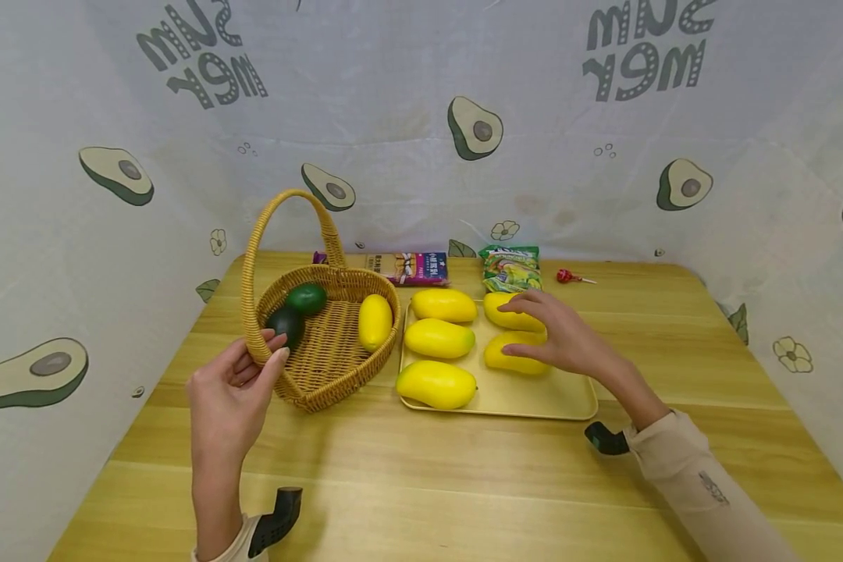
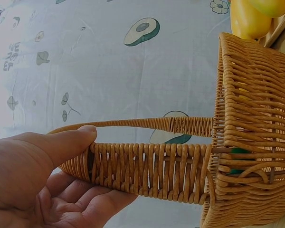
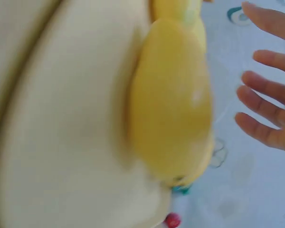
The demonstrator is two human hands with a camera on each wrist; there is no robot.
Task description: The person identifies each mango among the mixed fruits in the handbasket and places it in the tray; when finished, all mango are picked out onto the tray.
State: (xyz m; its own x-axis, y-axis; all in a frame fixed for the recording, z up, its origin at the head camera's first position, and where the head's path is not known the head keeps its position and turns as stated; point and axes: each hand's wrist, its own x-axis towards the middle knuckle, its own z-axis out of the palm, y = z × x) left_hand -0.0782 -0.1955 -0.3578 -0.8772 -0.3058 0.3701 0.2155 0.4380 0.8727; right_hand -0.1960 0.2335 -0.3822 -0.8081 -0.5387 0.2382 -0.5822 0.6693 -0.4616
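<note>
My left hand (image 1: pixel 228 402) grips the handle (image 1: pixel 251 281) of a heart-shaped wicker basket (image 1: pixel 337 396) near its base, thumb on one side and fingers on the other, as the left wrist view shows. Inside the basket lie a dark avocado-like fruit (image 1: pixel 286 324), a green one (image 1: pixel 306 298) and a yellow mango (image 1: pixel 375 323). Over the right part of a beige tray (image 1: pixel 534 398), my right hand (image 1: pixel 558 332) is spread above two mangoes, the nearer mango (image 1: pixel 499 353) and the farther mango (image 1: pixel 500 311). Nothing is in its fingers; the right wrist view shows them apart from the nearest mango (image 3: pixel 173 99).
Three more mangoes line the tray's left side, the front mango (image 1: pixel 437 384) closest to me. Behind stand a purple and tan snack packet (image 1: pixel 414 268), a green candy bag (image 1: pixel 510 268) and a red lollipop (image 1: pixel 565 275). A printed cloth (image 1: pixel 407 179) encloses the wooden table (image 1: pixel 421 484).
</note>
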